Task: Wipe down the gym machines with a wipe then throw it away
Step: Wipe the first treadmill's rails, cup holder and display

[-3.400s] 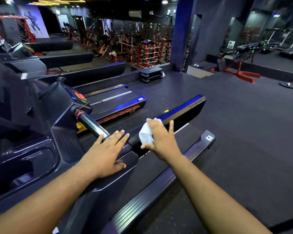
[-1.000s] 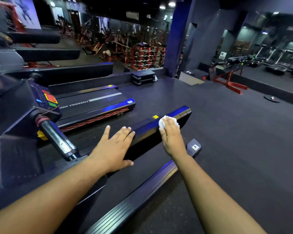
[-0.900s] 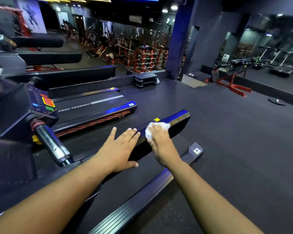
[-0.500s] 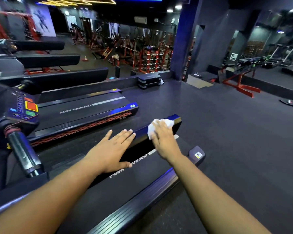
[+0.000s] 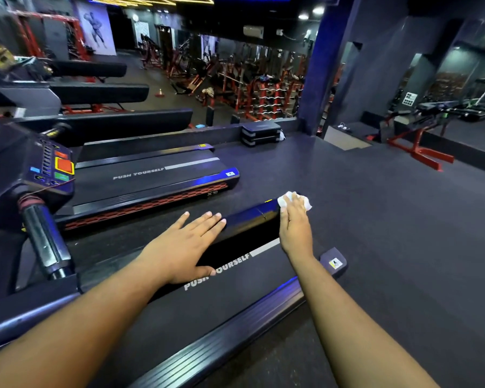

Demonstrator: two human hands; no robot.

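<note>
Left hand [image 5: 185, 247] flat, fingers straight and together, palm down on the near treadmill's left side rail [image 5: 249, 219], holding nothing. Right hand [image 5: 294, 225] further along the same rail at its far end, pressing the white wipe [image 5: 293, 198] onto the rail tip; wipe bunched under the fingers, edges poking out left and right of them, so whether they are curled on it or just flat is hard to say. Scanning left to right: console [image 5: 39, 163] with red, green and blue buttons at far left, its chrome and black handlebar [image 5: 44, 242] angling down below it, partly cut off by the frame edge. Next, a second treadmill [image 5: 151, 177] parallel to this one, belt marked "PUSH YOURSELF", red mesh along its side. Near treadmill belt [image 5: 235, 298] carries the same text, partly covered by the left hand. Right side rail [image 5: 235, 337] ribbed, ends in a cap with a small warning sticker [image 5: 335, 263]. Stacked step platforms [image 5: 261, 133] sit beyond on the dark rubber floor [image 5: 389, 233]. Blue pillar [image 5: 317, 65] mid-right blocks part of the red racks [image 5: 263, 93] behind. Red-framed bench [image 5: 415, 138] far right. Background gear is dim and blurred, detail not readable.
</note>
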